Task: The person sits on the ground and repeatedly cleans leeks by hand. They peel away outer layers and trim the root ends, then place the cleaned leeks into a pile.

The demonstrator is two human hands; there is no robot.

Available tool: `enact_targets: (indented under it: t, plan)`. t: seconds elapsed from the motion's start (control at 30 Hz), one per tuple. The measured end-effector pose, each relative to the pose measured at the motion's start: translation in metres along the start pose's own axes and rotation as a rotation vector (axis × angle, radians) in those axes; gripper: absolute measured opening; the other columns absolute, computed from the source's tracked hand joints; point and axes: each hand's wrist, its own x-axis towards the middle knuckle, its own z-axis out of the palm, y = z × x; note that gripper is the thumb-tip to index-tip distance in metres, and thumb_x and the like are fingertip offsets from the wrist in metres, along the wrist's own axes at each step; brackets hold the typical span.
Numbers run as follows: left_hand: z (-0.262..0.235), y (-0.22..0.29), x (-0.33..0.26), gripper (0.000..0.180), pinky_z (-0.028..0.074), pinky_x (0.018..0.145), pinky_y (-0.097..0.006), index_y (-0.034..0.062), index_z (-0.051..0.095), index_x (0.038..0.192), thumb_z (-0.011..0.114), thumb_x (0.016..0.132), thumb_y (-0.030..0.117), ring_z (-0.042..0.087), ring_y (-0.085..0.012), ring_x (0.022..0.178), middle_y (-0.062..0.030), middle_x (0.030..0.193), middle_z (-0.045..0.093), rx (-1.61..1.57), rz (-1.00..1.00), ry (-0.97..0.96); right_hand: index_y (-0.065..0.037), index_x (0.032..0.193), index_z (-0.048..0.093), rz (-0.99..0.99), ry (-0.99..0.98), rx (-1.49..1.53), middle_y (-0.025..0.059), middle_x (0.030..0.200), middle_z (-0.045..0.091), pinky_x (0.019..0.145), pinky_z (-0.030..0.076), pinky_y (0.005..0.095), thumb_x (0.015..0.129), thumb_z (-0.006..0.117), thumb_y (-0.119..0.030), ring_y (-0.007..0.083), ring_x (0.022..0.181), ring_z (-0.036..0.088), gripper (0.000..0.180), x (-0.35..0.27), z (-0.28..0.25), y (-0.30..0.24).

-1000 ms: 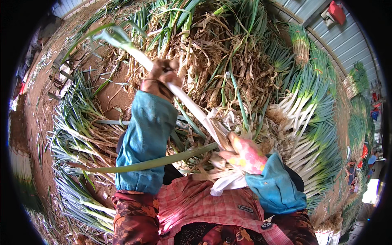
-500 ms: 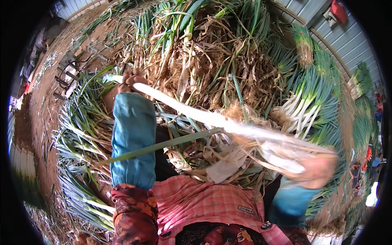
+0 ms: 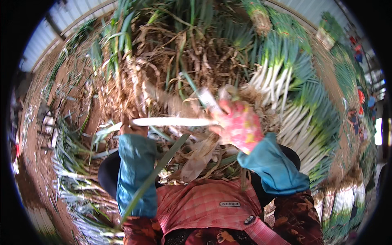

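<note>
A peeled white green onion [image 3: 173,121] lies almost level across the space in front of me. My left hand [image 3: 132,125] is closed around its left part, where green leaves [image 3: 108,132] stick out. My right hand [image 3: 241,125], in a pink and yellow patterned glove, is closed at the stalk's right end. A blurred whitish piece [image 3: 208,100] stands up beside the right fingers; I cannot make out what it is. Beneath the stalk, a pale dry peel [image 3: 200,163] rests among husks. One long green leaf [image 3: 157,175] crosses in front of my left sleeve.
Ahead is a big heap of unpeeled green onions [image 3: 163,53] with dry brown leaves. Peeled green onions [image 3: 302,134] lie in rows at the right, with tied bundles [image 3: 343,200] beyond. More leafy onions [image 3: 77,179] lie at the left, near a metal rack [image 3: 47,126].
The stalk has swung from a slant to nearly level. My right hand has come inward from the far right to its end, and the view has shifted. The loose peel trailing from my right hand is gone.
</note>
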Motion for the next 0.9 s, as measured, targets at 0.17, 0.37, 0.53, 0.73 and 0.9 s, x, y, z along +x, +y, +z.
enact_targets:
  t: [0.17, 0.37, 0.53, 0.73, 0.9]
  plan:
    - [-0.069, 0.071, 0.139, 0.058, 0.034, 0.086, -0.044, 0.0066, 0.037, 0.114, 0.046, 0.074, 0.047, 0.044, -0.0222, 0.099, -0.0124, 0.110, 0.045, 1.241, -0.137, -0.503, -0.010, 0.080, 0.047, -0.005, 0.033, 0.019, 0.0051, 0.071, 0.049, 0.055, 0.039, 0.0347, 0.069, 0.054, -0.030, 0.0197, 0.065, 0.050, 0.024, -0.008, 0.057, 0.040]
    - [0.140, -0.094, -0.078, 0.040, 0.040, 0.081, -0.038, 0.0000, 0.042, 0.108, 0.045, 0.081, 0.028, 0.048, -0.0253, 0.095, -0.0152, 0.104, 0.049, 0.920, -0.037, -0.893, -0.002, 0.085, 0.050, 1.232, 0.525, 1.343, 0.0091, 0.071, 0.054, 0.053, 0.047, 0.0237, 0.081, 0.046, -0.024, 0.0150, 0.064, 0.053, 0.023, -0.033, 0.135, 0.123]
    - [0.140, -0.100, -0.073, 0.030, 0.039, 0.080, -0.031, -0.0049, 0.043, 0.105, 0.041, 0.084, 0.016, 0.050, -0.0197, 0.090, -0.0138, 0.095, 0.052, 1.195, -0.026, -1.418, 0.000, 0.094, 0.050, 1.596, 1.020, 1.508, 0.0142, 0.085, 0.055, 0.069, 0.043, 0.0286, 0.082, 0.043, -0.032, 0.0206, 0.083, 0.052, 0.036, -0.044, 0.247, 0.208]
    - [0.064, -0.067, -0.035, 0.028, 0.039, 0.073, -0.024, -0.0033, 0.045, 0.101, 0.043, 0.084, 0.018, 0.049, -0.0125, 0.081, -0.0079, 0.090, 0.052, 1.549, -0.240, -0.611, 0.004, 0.104, 0.046, 1.434, 0.071, 0.870, 0.0157, 0.095, 0.054, 0.076, 0.039, 0.0296, 0.080, 0.048, -0.029, 0.0264, 0.090, 0.050, 0.041, -0.047, 0.287, 0.249]
    - [0.052, -0.073, -0.023, 0.032, 0.041, 0.076, -0.027, -0.0023, 0.046, 0.102, 0.048, 0.082, 0.023, 0.052, -0.0152, 0.082, -0.0093, 0.092, 0.053, 1.552, -0.352, -0.544, 0.007, 0.113, 0.035, 1.341, 0.037, 1.549, 0.0166, 0.109, 0.045, 0.084, 0.034, 0.0261, 0.078, 0.052, -0.014, 0.0197, 0.098, 0.045, 0.044, -0.002, 0.268, 0.231]
